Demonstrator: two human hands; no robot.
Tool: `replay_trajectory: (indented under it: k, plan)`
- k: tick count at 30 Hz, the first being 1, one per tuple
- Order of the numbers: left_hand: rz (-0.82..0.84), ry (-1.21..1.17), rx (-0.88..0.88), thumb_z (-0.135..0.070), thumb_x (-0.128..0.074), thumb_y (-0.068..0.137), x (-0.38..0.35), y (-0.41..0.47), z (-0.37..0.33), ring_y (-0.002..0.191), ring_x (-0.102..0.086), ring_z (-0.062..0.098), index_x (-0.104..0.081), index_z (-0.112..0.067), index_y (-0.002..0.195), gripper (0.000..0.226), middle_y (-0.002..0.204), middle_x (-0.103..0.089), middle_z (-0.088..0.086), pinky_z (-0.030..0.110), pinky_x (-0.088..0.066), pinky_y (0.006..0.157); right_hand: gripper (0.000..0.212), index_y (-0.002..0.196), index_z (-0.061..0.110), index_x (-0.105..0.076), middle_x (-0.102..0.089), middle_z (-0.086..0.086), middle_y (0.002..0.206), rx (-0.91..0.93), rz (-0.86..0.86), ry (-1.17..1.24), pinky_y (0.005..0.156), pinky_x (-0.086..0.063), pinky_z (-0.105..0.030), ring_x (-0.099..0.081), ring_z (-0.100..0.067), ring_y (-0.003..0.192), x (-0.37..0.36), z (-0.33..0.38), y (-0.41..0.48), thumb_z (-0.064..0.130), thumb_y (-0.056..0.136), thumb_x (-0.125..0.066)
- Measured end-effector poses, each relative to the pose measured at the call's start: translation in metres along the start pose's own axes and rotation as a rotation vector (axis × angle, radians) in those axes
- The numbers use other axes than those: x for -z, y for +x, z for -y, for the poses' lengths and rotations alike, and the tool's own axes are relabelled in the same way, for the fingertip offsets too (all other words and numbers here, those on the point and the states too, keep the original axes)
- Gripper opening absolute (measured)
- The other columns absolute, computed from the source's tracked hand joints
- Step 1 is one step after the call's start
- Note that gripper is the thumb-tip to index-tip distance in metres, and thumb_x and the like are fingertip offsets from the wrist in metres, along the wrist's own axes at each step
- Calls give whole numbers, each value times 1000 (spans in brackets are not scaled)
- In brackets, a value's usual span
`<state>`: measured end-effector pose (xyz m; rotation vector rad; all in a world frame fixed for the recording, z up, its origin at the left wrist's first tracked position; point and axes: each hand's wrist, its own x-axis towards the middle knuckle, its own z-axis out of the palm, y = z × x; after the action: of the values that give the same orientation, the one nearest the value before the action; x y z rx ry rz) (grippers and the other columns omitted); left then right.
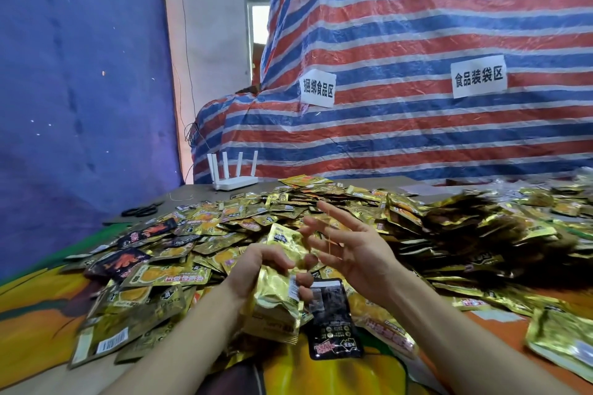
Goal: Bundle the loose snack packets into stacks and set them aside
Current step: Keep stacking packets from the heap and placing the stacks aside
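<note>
A big heap of loose gold snack packets (244, 224) covers the table, with a few black ones mixed in. My left hand (256, 269) grips a stack of gold packets (279, 292) held upright just above the heap. My right hand (349, 244) hovers beside the stack with its fingers spread, and a thin rubber band looks stretched over them. A black packet (330, 321) lies just below the stack. At the right, a blurred clump of bundled packets (481, 228) rests on the heap.
A white router (234, 175) stands at the table's far edge. Black scissors (141, 210) lie at the far left. A striped tarp (401, 74) with two paper labels rises behind the table. An orange cloth (35, 314) covers the near table.
</note>
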<state>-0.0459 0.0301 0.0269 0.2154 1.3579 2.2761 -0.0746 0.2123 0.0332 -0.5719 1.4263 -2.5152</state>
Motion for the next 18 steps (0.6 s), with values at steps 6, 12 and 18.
replay_trajectory:
  k: [6, 12, 18]
  plan:
    - [-406, -113, -234, -4, -56, 88, 9, 19, -1, 57, -57, 25, -56, -10, 116, 28, 78, -66, 14, 35, -50, 58, 41, 117, 17, -74, -68, -13, 124, 91, -123, -329, 67, -63, -43, -75, -24, 96, -4, -7, -6, 2, 79, -82]
    - [-804, -101, -517, -31, -76, 86, 13, 20, -1, 92, -72, 37, -51, -30, 117, 40, 109, -69, 15, 61, -56, 85, 51, 115, 32, -75, -68, 3, 121, 92, -19, -644, 75, -63, -36, -70, -16, 107, -26, -26, -19, 23, 68, -92]
    - [-824, -85, -584, -55, -68, 87, 6, 21, 0, 118, -57, 34, -42, -25, 123, 54, 126, -58, 11, 58, -42, 106, 54, 125, 36, -66, -62, 14, 130, 281, 42, -934, 84, -43, -4, -55, 12, 114, -38, -37, -24, 22, 76, -86]
